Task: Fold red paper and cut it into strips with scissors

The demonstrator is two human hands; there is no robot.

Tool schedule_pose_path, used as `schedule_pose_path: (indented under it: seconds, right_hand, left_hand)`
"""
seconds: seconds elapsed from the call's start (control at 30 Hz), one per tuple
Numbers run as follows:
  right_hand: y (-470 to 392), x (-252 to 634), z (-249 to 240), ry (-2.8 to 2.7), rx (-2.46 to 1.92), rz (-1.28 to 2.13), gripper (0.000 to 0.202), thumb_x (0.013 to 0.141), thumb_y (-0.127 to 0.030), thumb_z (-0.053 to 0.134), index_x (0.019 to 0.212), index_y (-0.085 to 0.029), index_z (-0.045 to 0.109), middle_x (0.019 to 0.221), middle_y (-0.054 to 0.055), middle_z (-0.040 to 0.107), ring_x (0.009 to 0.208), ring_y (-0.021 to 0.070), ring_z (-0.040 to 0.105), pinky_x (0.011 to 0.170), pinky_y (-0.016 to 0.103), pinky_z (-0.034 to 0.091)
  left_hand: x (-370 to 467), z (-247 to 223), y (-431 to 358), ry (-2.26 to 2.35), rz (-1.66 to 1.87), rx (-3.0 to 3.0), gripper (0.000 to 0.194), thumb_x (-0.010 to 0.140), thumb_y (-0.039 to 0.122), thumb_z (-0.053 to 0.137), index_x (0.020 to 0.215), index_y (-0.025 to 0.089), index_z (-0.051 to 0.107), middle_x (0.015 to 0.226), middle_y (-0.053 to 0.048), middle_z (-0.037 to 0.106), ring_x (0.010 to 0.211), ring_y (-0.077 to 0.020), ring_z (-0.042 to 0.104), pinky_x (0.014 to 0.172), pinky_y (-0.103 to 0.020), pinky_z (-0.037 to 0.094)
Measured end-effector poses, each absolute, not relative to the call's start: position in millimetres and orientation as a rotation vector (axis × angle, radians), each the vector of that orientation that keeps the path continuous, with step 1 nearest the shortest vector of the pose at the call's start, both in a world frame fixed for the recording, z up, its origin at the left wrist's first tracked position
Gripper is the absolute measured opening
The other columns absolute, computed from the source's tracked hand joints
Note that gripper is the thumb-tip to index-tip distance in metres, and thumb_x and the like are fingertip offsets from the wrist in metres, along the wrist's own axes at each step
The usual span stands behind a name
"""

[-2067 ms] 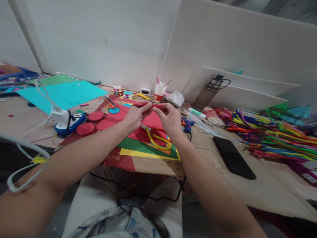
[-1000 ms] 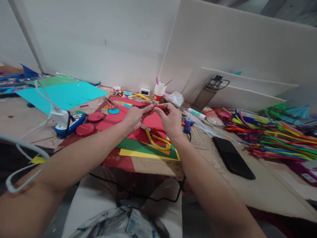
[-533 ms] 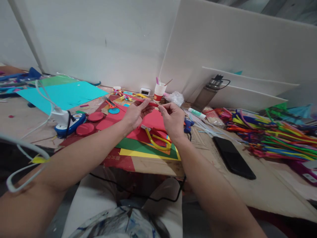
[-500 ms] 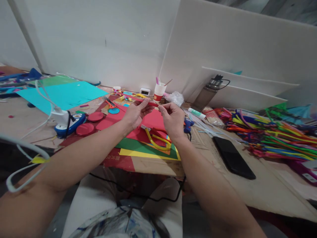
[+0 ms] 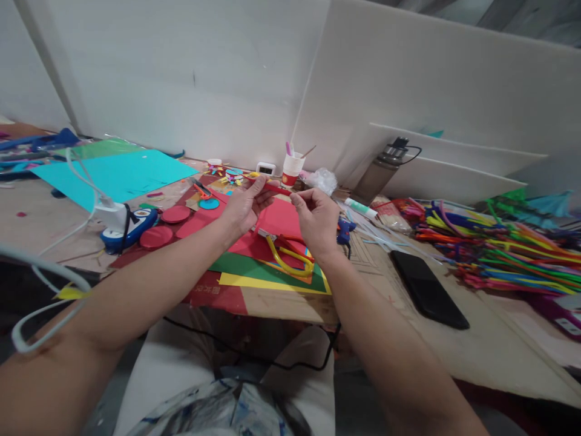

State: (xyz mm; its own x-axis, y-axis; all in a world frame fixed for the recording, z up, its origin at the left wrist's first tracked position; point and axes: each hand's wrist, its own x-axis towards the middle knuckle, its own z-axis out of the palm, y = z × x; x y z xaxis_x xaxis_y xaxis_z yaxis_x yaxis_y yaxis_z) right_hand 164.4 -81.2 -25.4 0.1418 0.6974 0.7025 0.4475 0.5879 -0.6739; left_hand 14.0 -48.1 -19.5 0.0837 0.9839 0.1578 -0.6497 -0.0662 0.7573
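Note:
A narrow red strip (image 5: 278, 189) is stretched between my two hands, above red sheets (image 5: 284, 217). My left hand (image 5: 249, 206) pinches it between thumb and fingers. At its right end my right hand (image 5: 316, 219) grips it with thumb and bent forefinger. Below the hands, yellow-handled scissors (image 5: 290, 263) lie on the stack, over green (image 5: 245, 268) and yellow sheets (image 5: 272, 287). Two round red pieces (image 5: 175, 214) and a blue disc (image 5: 209, 204) are left of the stack.
A blue power strip (image 5: 131, 230) with white cables stands at the left, near a turquoise sheet (image 5: 122, 175). Behind are paper cups (image 5: 293, 166) and a bottle (image 5: 379, 172). To the right lie a phone (image 5: 426, 287), a blue glue gun (image 5: 345, 230) and many colourful pipe cleaners (image 5: 512, 248).
The left part of the red strip has shifted slightly, and my left hand has moved a little to the left. My right hand is almost unchanged.

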Motion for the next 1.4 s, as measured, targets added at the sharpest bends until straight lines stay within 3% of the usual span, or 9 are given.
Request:
schedule_pose_path:
  seconds: [0.27,0.6,0.97,1.17,1.4]
  right_hand:
    - [-81.4,164.2,-26.1,-1.489,-1.025,0.214,0.017,0.086,-0.035,0.059,0.080,-0.020,0.064,0.074,0.001,0.064,0.065,0.0145,0.055,0.065,0.029,0.045]
    - [-82.5,164.3,-25.4,-1.480,-0.967,0.198,0.016,0.085,-0.034,0.061,0.079,-0.019,0.064,0.073,0.000,0.064,0.065,0.0137,0.055,0.065,0.028,0.045]
    - [-82.6,163.4,-25.8,-1.486,-0.984,0.295,0.019,0.085,-0.036,0.060,0.079,-0.019,0.064,0.075,0.001,0.066,0.067,0.0143,0.056,0.065,0.028,0.045]
    - [-82.6,161.4,-26.9,-1.495,-1.017,0.359,0.021,0.084,-0.037,0.060,0.078,-0.018,0.065,0.073,0.002,0.066,0.066,0.0145,0.056,0.064,0.028,0.044]
    - [-83.1,159.1,-25.9,-1.490,-1.051,0.413,0.022,0.084,-0.036,0.059,0.073,-0.017,0.063,0.069,0.001,0.065,0.063,0.0141,0.055,0.063,0.028,0.043]
  left_hand:
    - [11.5,-18.5,-45.6,0.542,1.475,0.742,0.018,0.084,0.035,0.066,0.084,0.018,0.067,0.086,-0.003,0.075,0.071,-0.0103,0.069,0.067,-0.020,0.052]
    - [12.5,-14.4,-48.1,0.531,1.511,0.740,0.023,0.082,0.040,0.068,0.085,0.017,0.066,0.091,-0.005,0.075,0.086,-0.0138,0.071,0.074,-0.021,0.054]
    - [21.4,-24.6,-55.8,0.410,1.382,0.902,0.021,0.067,0.015,0.080,0.085,0.015,0.069,0.085,-0.004,0.075,0.081,-0.0151,0.072,0.071,-0.022,0.053]
    - [21.0,-31.6,-52.3,0.488,1.396,0.876,0.012,0.071,0.018,0.078,0.077,0.013,0.069,0.076,-0.005,0.074,0.072,-0.0141,0.072,0.065,-0.020,0.051]
    - [21.1,-31.6,-52.4,0.519,1.429,0.781,0.015,0.067,0.016,0.080,0.073,0.013,0.066,0.070,-0.003,0.072,0.068,-0.0149,0.071,0.064,-0.021,0.052]
